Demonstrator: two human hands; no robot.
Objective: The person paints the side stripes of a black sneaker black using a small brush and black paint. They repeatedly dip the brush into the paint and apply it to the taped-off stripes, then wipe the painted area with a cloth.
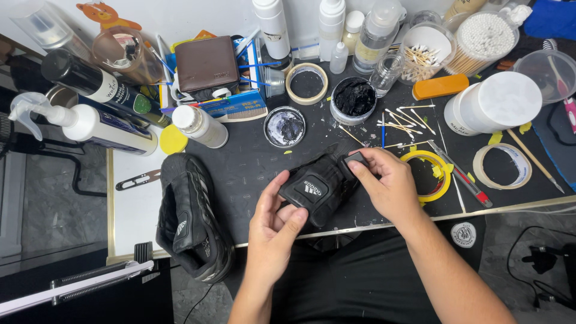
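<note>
Crowding the bench's [252,174] far edge are bottles, cotton swabs [483,36], a brown wallet [207,63] and 2 open tins of black paste [354,99], with tape rolls [501,166] toward its right corner. Open mat remains only near the front edge, where the left hand [276,225] and right hand [387,183] both grip a black shoe [318,186], matte, white-logoed. Its twin, the second shoe [192,219], overhangs the front-left edge.
</note>
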